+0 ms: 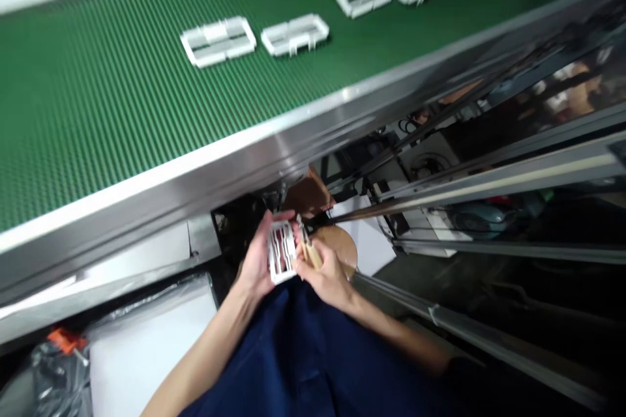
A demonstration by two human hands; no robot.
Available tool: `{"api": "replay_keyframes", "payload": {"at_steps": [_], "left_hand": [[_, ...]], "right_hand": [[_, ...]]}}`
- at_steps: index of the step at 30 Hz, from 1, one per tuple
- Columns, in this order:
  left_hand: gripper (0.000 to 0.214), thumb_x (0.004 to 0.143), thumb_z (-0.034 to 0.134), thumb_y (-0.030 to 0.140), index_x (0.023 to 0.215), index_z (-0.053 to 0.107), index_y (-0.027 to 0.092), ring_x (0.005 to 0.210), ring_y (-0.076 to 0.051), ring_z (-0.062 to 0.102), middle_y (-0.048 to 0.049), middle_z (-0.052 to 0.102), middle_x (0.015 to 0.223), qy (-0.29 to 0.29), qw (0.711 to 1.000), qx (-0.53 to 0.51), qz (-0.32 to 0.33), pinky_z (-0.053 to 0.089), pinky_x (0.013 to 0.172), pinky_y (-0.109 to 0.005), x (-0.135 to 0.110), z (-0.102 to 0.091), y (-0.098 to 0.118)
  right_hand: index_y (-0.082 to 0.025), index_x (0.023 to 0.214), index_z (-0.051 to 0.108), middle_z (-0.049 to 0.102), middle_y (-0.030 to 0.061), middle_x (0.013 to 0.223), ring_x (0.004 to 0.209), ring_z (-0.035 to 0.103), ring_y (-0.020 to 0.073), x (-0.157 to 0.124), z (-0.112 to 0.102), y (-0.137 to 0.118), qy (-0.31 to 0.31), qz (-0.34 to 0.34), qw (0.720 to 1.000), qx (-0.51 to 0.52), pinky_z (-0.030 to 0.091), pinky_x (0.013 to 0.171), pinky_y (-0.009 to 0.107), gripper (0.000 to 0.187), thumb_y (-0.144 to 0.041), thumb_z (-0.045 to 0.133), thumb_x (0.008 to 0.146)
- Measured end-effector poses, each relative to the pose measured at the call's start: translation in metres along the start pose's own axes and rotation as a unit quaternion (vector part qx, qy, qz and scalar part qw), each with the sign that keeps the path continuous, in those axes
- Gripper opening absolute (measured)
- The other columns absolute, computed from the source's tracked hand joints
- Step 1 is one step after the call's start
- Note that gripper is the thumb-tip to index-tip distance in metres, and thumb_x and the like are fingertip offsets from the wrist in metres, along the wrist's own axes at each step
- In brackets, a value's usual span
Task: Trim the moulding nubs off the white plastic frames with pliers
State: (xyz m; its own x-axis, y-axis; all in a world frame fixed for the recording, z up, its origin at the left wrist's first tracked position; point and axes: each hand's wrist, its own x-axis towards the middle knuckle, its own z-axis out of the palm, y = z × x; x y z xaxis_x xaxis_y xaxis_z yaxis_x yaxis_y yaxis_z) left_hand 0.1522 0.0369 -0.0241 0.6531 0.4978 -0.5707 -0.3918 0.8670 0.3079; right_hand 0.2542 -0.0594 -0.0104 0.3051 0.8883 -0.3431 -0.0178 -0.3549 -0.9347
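Note:
In the head view, my left hand (255, 260) is closed around the edge of a white plastic frame (274, 273) with long slots, held upright in front of my dark blue clothing. My right hand (328, 279) grips a pair of nippers (312, 253) with yellowish handles. The metal jaws of the nippers point up, close beside the frame's right edge. Whether the jaws touch the plastic cannot be made out. The fingertips of my right hand are at the frame's lower right corner.
Above my hands runs a green ribbed conveyor belt (122, 98) with a metal edge. Several similar white frames (218, 42) lie on it. Metal rails (489, 251) cross at right. A round brown stool seat (342, 244) is behind my right hand; white sheets (151, 345) lie lower left.

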Motion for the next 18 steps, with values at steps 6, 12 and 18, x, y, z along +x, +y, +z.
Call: {"api": "replay_keyframes", "payload": {"at_steps": [6,12,18], "left_hand": [[0.021,0.080,0.066,0.036,0.088,0.063,0.016,0.057,-0.012,0.054,-0.0003,0.056,0.067,0.054,0.984,0.140,0.100,0.045,0.054,-0.021,-0.015,0.006,0.004],[0.033,0.072,0.070,0.048,0.090,0.067,0.021,0.061,-0.015,0.053,-0.0026,0.058,0.068,0.057,0.885,0.417,0.198,0.041,0.054,-0.022,-0.109,0.063,0.087],[0.057,0.073,0.061,0.055,0.120,0.061,0.023,0.051,-0.015,0.048,-0.0032,0.064,0.085,0.089,0.563,0.738,0.362,0.033,0.046,-0.024,-0.078,0.120,0.211]], "right_hand": [[-0.018,0.089,0.053,0.058,0.0017,0.077,0.070,0.054,0.0138,0.001,-0.005,-0.004,-0.019,-0.068,0.986,-0.152,0.041,0.067,0.025,0.015,-0.032,0.053,0.085],[-0.017,0.080,0.046,0.047,-0.0005,0.069,0.061,0.043,0.0111,0.006,-0.030,-0.017,0.051,-0.048,0.996,-0.052,0.039,0.059,0.023,0.032,-0.048,0.050,0.086],[-0.019,0.083,0.055,0.052,0.0003,0.068,0.062,0.050,0.0132,0.010,-0.029,-0.013,0.091,-0.051,0.991,-0.088,0.043,0.060,0.024,0.031,-0.049,0.055,0.080]]}}
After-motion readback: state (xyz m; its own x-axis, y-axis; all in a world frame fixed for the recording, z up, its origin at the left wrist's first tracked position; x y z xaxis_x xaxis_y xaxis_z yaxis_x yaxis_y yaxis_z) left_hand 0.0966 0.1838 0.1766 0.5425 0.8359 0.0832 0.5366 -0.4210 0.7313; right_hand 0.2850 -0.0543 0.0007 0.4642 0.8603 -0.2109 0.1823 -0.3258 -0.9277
